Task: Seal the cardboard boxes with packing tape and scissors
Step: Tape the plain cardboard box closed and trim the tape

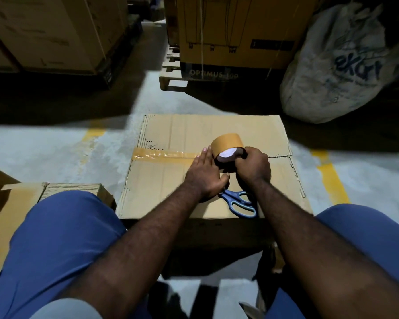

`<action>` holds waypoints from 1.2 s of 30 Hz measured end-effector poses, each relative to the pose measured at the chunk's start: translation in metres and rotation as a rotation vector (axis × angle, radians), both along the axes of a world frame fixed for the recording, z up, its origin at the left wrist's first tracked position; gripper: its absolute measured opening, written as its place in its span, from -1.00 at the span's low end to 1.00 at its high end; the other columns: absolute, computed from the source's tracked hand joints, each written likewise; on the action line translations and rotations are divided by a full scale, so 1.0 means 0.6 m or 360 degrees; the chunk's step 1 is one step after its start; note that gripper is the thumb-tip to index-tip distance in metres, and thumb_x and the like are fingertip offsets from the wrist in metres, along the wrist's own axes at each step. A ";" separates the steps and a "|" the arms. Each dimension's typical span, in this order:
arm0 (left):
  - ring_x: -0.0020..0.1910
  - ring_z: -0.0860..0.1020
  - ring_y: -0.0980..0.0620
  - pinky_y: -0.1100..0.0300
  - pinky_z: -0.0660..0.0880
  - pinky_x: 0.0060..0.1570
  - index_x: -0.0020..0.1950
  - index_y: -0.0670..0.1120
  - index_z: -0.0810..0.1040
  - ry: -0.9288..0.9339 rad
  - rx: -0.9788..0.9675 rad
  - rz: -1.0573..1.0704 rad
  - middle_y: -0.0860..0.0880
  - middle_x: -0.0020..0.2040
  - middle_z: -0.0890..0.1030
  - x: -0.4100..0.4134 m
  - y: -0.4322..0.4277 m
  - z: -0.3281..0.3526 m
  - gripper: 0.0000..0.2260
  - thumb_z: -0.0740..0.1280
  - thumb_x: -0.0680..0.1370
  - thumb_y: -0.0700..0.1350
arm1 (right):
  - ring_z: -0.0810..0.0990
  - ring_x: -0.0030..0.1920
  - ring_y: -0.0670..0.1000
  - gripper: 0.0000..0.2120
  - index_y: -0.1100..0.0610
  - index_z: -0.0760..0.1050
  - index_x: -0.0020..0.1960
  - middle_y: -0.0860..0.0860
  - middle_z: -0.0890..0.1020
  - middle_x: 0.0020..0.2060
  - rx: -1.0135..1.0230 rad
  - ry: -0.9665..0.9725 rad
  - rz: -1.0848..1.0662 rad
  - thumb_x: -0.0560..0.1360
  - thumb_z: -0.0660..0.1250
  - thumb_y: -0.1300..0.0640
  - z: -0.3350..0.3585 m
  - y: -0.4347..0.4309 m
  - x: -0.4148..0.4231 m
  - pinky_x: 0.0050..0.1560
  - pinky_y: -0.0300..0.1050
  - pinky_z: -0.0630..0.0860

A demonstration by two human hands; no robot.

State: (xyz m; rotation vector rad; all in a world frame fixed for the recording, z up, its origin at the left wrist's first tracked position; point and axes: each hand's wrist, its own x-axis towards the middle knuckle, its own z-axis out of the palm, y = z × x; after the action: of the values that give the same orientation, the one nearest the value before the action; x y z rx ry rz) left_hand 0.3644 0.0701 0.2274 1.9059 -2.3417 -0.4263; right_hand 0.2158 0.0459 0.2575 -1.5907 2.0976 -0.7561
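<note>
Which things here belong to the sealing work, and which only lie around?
In use: cardboard box, tape roll in the right hand, tape strip under the left hand, scissors.
Lying about: white sack, cartons on a pallet.

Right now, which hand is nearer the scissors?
Left. The left hand covers the blade end of the scissors; the right hand grips the tape roll beyond the handles.

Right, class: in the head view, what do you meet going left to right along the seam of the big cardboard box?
In order: shiny brown strip of laid tape → left hand → brown packing tape roll → right hand → untaped cardboard seam.
</note>
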 end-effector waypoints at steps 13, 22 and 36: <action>0.64 -0.17 -0.12 -0.01 -0.13 0.58 0.64 -0.22 -0.16 -0.0075 -0.0005 0.0025 -0.19 0.65 -0.20 -0.004 0.010 0.004 -0.24 -0.02 0.64 0.25 | 0.57 0.01 0.13 -0.61 0.04 0.63 0.25 0.10 0.62 -0.03 -0.0295 0.0054 -0.0188 0.45 0.28 0.18 0.000 -0.003 -0.073 -0.12 -0.08 0.48; 0.64 -0.14 -0.14 -0.02 -0.10 0.60 0.66 -0.15 -0.09 0.0036 0.0002 -0.0075 -0.24 0.65 -0.10 -0.058 -0.010 0.006 -0.27 0.00 0.63 0.24 | 0.62 -0.19 0.18 -0.78 0.05 0.67 0.00 0.04 0.70 -0.21 0.0018 -0.0029 -0.0064 0.40 0.37 0.02 0.000 -0.007 -0.048 -0.16 -0.07 0.54; 0.63 -0.23 -0.09 -0.05 -0.11 0.61 0.64 -0.20 -0.22 -0.0037 0.0066 -0.0057 -0.17 0.64 -0.26 -0.057 -0.009 0.001 -0.20 -0.03 0.64 0.30 | 0.48 0.16 0.26 -0.58 0.06 0.62 0.31 0.17 0.62 0.08 -0.0303 0.0128 -0.0455 0.47 0.30 0.21 0.002 -0.010 -0.124 0.08 0.11 0.49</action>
State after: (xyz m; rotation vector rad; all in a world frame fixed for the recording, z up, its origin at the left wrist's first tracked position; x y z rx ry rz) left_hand 0.3299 0.0649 0.2277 1.8998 -2.4033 -0.4615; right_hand 0.1412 0.0401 0.2587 -1.4503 2.4069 -1.0289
